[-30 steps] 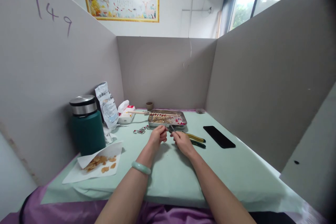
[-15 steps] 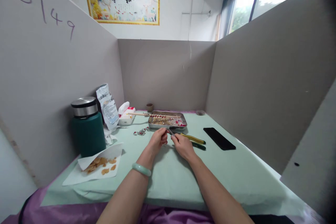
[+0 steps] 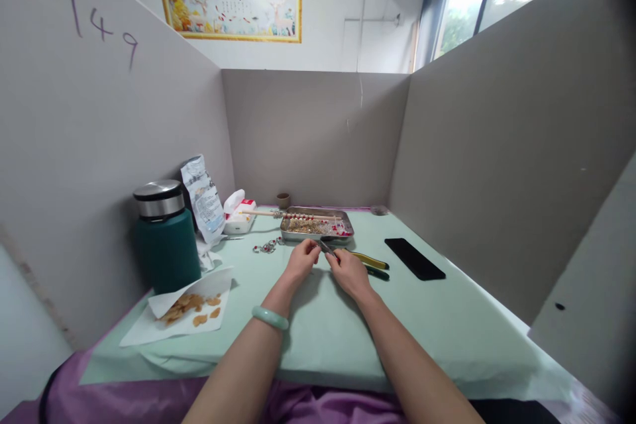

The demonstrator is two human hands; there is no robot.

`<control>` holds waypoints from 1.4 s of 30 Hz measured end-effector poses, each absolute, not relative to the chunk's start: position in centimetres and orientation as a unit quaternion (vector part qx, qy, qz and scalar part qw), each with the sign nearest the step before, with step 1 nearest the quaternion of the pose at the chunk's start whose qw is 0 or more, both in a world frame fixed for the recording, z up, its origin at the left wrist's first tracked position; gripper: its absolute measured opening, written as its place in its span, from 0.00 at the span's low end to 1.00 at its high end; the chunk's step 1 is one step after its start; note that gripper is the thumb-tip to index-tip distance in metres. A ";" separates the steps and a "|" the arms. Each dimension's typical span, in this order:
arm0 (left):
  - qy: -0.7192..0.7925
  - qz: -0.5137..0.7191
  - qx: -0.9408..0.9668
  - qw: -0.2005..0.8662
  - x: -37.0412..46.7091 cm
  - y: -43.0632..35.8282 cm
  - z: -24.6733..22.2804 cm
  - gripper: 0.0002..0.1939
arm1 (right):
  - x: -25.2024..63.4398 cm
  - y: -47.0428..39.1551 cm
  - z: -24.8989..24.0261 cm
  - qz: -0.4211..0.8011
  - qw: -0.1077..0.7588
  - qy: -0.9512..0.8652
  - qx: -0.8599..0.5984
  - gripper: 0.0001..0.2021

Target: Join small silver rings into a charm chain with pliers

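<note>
My left hand (image 3: 302, 261) is closed in a pinch near the middle of the cloth; whatever sits between its fingertips is too small to make out. Close on its right, my right hand (image 3: 350, 271) grips a thin dark metal tool (image 3: 326, 248), whose tip points toward the left fingertips. Just beyond both hands lies a metal tray (image 3: 318, 225) of small gold, clear and red beads, with a beaded wooden stick (image 3: 322, 217) across it. Pliers with yellow and green handles (image 3: 370, 260) rest partly behind my right hand. A beaded chain (image 3: 268, 246) lies left of the tray.
A dark green bottle (image 3: 166, 245), a foil pouch (image 3: 203, 199) and a tissue pack (image 3: 240, 215) stand at the left. Snack pieces lie on white paper (image 3: 213, 318). A black phone (image 3: 415, 258) is at the right. Grey partitions (image 3: 315, 139) enclose the table.
The dark tool has opened slightly or turned between my hands, and more of it shows. My left fingers have shifted a little. The whole view has moved slightly.
</note>
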State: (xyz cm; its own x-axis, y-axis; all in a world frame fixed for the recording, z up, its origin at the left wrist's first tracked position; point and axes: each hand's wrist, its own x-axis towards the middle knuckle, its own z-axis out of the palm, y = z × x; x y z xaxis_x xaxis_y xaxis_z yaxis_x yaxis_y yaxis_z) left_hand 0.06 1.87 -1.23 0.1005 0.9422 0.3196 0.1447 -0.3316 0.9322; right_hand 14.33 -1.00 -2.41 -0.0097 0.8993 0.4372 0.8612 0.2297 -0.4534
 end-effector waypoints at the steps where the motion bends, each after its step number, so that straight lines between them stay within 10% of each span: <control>1: 0.433 0.516 0.639 0.372 0.0 1.9 -1.3 0.05 | 14.3 -1.0 -2.4 0.030 0.329 -0.712 -0.620 0.17; 42: 0.511 0.445 0.710 0.191 -0.2 2.0 -1.3 0.12 | 14.2 -1.0 -2.3 0.033 0.295 -0.716 -0.632 0.19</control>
